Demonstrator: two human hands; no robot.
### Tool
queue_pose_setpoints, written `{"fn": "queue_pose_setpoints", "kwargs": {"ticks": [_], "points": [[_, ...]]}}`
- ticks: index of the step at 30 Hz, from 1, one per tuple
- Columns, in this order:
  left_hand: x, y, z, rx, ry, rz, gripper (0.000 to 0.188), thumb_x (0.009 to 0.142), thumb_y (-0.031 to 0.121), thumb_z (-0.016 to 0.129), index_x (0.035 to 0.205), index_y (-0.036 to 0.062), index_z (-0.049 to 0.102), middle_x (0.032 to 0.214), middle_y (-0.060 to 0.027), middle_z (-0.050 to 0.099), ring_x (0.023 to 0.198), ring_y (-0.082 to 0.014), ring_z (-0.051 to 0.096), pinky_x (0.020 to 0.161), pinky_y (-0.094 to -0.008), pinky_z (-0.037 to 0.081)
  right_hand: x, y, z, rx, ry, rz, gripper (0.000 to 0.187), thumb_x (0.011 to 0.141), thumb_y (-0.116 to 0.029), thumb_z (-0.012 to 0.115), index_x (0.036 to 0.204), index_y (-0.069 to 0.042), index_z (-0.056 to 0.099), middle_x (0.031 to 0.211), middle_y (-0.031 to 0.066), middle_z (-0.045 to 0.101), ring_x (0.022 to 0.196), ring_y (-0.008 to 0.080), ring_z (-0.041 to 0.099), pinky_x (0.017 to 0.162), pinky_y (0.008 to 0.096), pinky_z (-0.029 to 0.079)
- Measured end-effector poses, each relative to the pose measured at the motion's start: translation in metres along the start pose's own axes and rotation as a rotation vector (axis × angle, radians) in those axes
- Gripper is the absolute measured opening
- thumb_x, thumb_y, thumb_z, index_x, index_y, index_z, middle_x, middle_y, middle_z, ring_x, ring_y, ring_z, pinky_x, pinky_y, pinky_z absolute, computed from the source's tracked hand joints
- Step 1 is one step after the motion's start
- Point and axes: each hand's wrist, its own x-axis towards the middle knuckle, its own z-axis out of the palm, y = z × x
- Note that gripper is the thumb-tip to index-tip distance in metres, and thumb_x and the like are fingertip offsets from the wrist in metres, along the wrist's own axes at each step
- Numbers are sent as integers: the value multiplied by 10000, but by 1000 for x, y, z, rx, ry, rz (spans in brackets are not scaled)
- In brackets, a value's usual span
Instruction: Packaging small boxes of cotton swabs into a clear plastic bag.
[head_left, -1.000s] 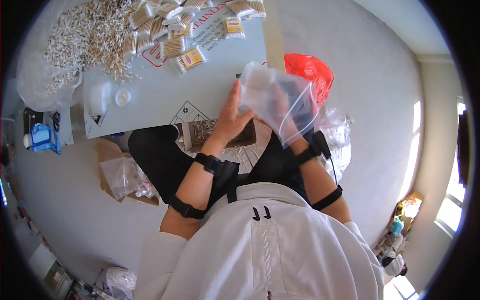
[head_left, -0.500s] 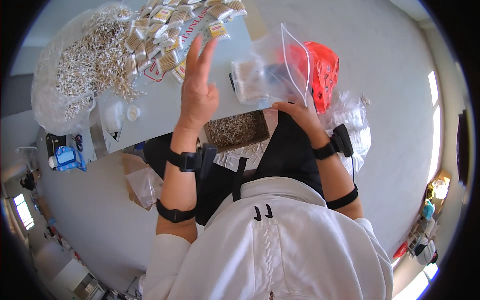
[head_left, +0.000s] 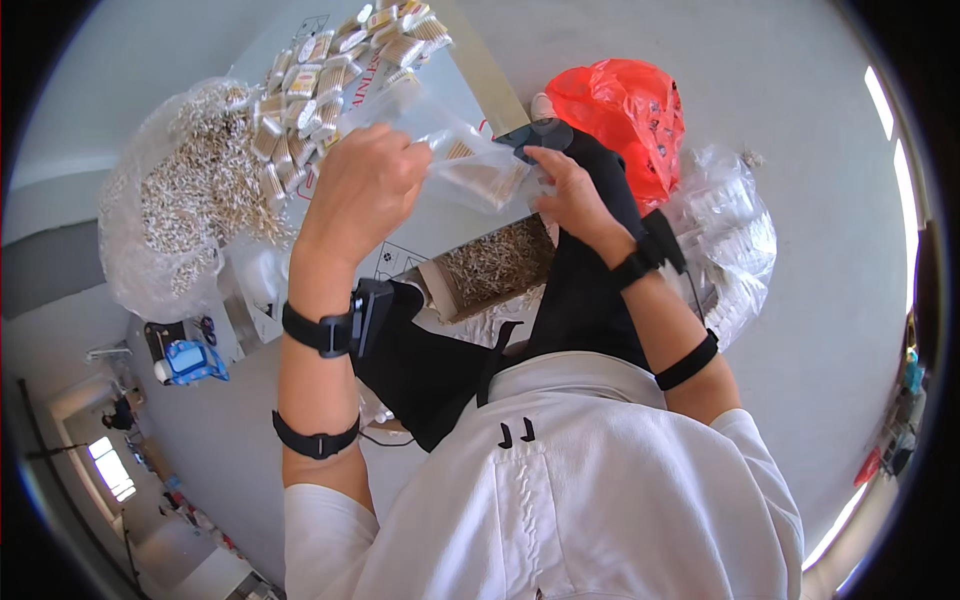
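Note:
My left hand (head_left: 368, 185) is closed in a fist on one side of a clear zip bag (head_left: 455, 135), above the table. Inside the bag, toward its right end, lie packs of cotton swabs (head_left: 490, 182), blurred through the film. Just right of the bag is my right hand (head_left: 578, 200), its thumb and fingers apart, fingertips close to the bag's edge; whether they touch it is hard to see. Below the bag, a cardboard box (head_left: 495, 265) full of loose swabs sits between my legs.
Small packs of swabs (head_left: 325, 85) are heaped on the table at the far left. Beside them a large clear sack (head_left: 190, 195) spills loose swabs. At the right stand a red plastic bag (head_left: 635, 125) and a clear bag of white packs (head_left: 730, 235). A blue-covered item (head_left: 195, 360) lies at left.
My left hand, open before, has closed on the zip bag. The bag has moved left and tilted with its packs. My right hand has moved left and its fingers have come apart.

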Motion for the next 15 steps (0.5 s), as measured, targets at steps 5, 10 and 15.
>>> {"fn": "queue_pose_setpoints", "kwargs": {"ticks": [5,10,15], "points": [[-14,12,-4,-79,-35,-215,204,831,125,645,745,6,502,702,-152,521,666,-360,537,575,-445,414,-3,8,22,-221,223,34,336,691,-46,648,1026,-39,619,988,145,598,979,347,570,850,411,491],[-11,18,1,-128,-18,-284,160,842,103,615,738,24,523,698,-151,559,684,-367,581,575,-452,450,11,10,23,-402,256,-98,119,732,-78,648,846,-65,615,858,112,569,888,315,573,744,404,497],[-19,7,10,-248,70,-396,195,874,93,585,727,6,493,700,-180,566,656,-402,556,552,-449,439,29,17,21,-481,269,-185,32,749,-87,623,770,-68,610,815,105,565,858,301,572,721,392,500]]}}
